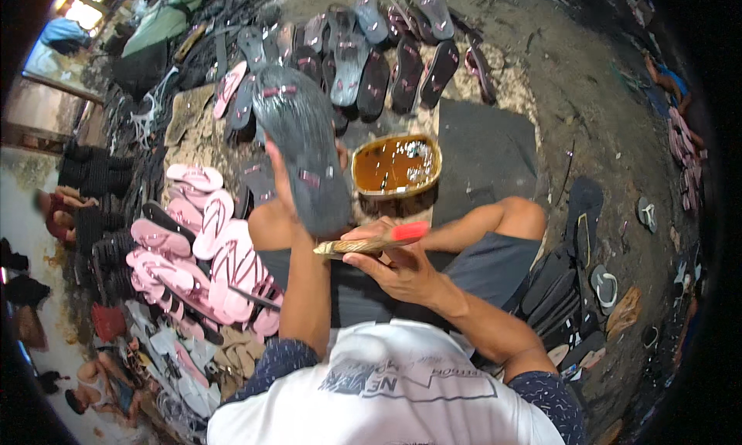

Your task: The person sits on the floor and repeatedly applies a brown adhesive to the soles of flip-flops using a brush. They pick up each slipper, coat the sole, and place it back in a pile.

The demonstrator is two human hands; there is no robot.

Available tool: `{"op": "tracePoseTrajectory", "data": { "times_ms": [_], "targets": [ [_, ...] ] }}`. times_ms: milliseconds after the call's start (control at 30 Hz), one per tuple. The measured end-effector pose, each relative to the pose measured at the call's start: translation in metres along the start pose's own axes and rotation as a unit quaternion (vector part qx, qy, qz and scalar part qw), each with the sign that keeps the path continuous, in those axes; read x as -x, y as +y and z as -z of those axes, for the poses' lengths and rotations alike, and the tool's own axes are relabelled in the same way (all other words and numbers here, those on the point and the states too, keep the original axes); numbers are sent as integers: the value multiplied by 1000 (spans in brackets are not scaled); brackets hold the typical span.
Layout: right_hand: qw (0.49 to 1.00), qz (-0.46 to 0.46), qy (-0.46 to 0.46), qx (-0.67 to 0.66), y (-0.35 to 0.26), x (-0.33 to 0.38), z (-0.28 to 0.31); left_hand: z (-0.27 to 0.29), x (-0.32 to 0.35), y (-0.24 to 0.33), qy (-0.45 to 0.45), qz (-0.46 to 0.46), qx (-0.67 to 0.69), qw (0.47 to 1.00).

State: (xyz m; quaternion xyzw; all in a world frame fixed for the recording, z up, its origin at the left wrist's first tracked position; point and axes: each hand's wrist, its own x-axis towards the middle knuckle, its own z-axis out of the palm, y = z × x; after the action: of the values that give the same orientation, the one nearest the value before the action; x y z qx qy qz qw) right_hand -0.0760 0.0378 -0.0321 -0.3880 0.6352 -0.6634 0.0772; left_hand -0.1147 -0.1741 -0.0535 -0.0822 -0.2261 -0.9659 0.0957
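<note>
Dark rubber sole (297,136), glossy-faced, is beside the bowl (398,194), the left hand's (283,184) partly hidden fingers wrapped round its edges; the right hand's (402,273) pinch a red-ended brush (362,246). Edge-only gripping would likely keep that face unsmeared.

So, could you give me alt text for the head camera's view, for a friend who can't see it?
The left hand holds glossy dark footwear while the right hand holds a brush-like tool with a red end. Ahead sits a bowl of amber liquid, with dark sandals beyond and pink flip-flops heaped at left.
</note>
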Motion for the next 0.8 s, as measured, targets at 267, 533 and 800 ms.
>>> {"op": "tracePoseTrajectory", "data": {
  "times_ms": [267, 533, 800],
  "targets": [
    [935, 127, 0, 331, 36, -122, 48, -51, 10, -62, 227, -1, 212, 951],
    [988, -132, 25, -73, 1, 3, 53, 37, -26, -67, 108, 101, 66, 987],
    [946, -29, 266, 180, -26, 15, 147, 60, -157, -80, 294, 74, 43, 952]
  ]
}}
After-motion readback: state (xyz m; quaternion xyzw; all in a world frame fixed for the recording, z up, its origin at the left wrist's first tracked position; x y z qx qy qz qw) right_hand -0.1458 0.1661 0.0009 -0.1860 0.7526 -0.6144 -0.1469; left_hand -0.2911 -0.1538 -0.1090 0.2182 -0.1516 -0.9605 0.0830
